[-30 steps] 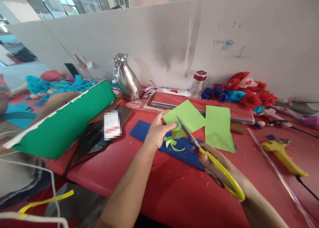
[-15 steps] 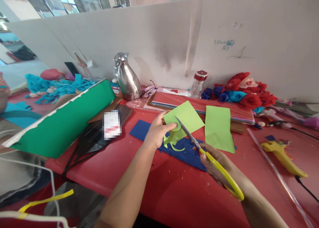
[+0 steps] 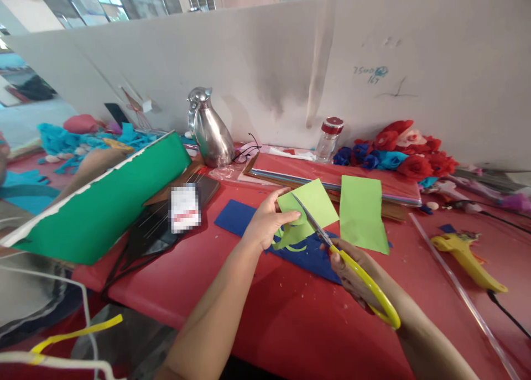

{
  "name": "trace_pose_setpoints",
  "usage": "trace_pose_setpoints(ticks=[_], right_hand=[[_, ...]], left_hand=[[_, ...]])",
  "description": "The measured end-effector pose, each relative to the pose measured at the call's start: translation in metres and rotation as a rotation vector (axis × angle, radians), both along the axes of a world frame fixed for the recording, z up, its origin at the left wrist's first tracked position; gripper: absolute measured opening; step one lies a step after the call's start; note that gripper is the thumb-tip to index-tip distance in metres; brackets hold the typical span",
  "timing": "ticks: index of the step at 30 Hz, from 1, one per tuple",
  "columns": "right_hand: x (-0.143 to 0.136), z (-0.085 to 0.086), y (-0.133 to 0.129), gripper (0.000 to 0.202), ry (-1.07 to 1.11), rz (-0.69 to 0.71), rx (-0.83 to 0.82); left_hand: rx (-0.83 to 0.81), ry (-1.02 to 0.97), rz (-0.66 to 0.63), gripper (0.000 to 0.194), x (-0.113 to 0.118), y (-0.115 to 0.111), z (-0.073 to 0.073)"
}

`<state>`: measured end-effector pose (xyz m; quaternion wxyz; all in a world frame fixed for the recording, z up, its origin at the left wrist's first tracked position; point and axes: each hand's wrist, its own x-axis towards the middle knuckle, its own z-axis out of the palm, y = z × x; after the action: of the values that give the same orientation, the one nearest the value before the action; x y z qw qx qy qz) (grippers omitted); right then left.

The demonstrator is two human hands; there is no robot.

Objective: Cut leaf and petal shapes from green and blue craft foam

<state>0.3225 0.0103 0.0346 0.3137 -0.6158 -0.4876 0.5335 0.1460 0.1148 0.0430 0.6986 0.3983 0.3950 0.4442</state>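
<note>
My left hand (image 3: 269, 220) pinches a sheet of light green paper (image 3: 321, 203) at its left side, thumb on top. A curved, partly cut piece of the sheet shows by the thumb, and thin green strips (image 3: 296, 248) hang or lie below it. In my right hand (image 3: 352, 269) is a pair of scissors (image 3: 367, 280) with yellow handles. Their blades point up and left and lie across the green paper near my left thumb. Beneath both hands lies dark blue paper (image 3: 234, 217). A second green sheet (image 3: 363, 214) rests to the right.
A yellow glue gun (image 3: 468, 258) and a clear rod (image 3: 460, 291) lie on the right. Behind are a stack of coloured sheets (image 3: 290, 170), a lidded glass bottle (image 3: 329, 139), fabric flowers (image 3: 415, 153) and a metal jug (image 3: 211, 131). A green-sided box (image 3: 116, 203) stands left, with another person's arm (image 3: 91, 170) behind it.
The green sheet in my left hand has turned a little and sits slightly lower. The scissors stay at the paper. Another person's arm has come into view behind the green-sided box.
</note>
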Motion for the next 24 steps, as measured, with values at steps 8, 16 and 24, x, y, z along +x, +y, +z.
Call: trace_pose_setpoints(ticks=[8,16,24], right_hand=[[0.0,-0.005,0.005,0.039,-0.103,-0.005,-0.009],[-0.002,-0.006,0.004,0.042,-0.078,-0.109,0.013],[-0.009,-0.004,0.009,0.061,0.348,-0.426,0.038]], left_hand=[[0.019,0.203,0.081,0.065,-0.018,0.015,-0.009],[0.014,0.13,0.13,0.063,-0.041,0.024,-0.001],[0.047,-0.024,-0.502,0.067,-0.009,-0.012,0.014]])
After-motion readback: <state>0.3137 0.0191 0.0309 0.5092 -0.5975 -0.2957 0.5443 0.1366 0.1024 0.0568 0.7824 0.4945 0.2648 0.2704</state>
